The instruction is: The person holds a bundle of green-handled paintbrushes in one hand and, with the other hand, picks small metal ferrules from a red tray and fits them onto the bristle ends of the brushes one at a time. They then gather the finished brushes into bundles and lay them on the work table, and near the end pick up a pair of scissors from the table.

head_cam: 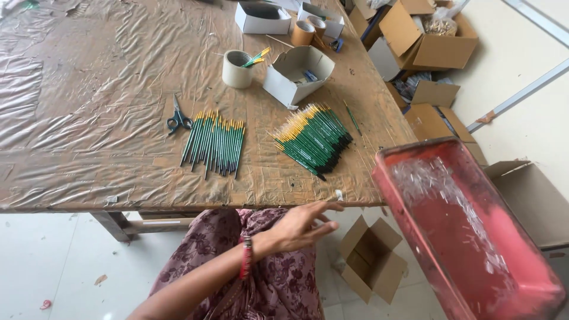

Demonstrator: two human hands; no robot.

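While fingers splay, left hand [302, 226] hovers — table edge [178, 204] near.

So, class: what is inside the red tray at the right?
The red tray holds many small clear plastic pieces, scattered along its bottom and thickest at its far end. Its near corner runs out of the picture, so whatever lies there is unseen.

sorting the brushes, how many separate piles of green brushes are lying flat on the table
2: one pile beside the scissors, another fanned pile nearer the red tray. A few more stand in a tape roll.
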